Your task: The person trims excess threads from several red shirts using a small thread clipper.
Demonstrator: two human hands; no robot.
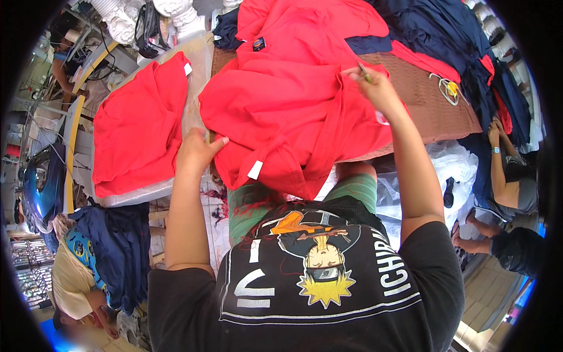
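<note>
A red garment (275, 100) lies spread over the work surface in front of me and drapes over its near edge toward my lap. A white tag (255, 170) shows on its lower part. My left hand (198, 151) rests at the garment's left edge, thumb stretched out and fingers apart, gripping nothing. At the garment's right side, my right hand (377, 92) is closed around small thread snips (365, 73), slightly blurred. Left of my left hand, a folded red garment (141, 126) with a white tag lies on a plastic-covered board (201, 88).
Dark blue garments (431, 29) are heaped at the back right. A drawstring bundle (448, 88) lies on the brown quilted cloth (422, 111). Clear plastic (451, 170) hangs below it. Other people work at both sides; one person's arm (501, 170) reaches in at right.
</note>
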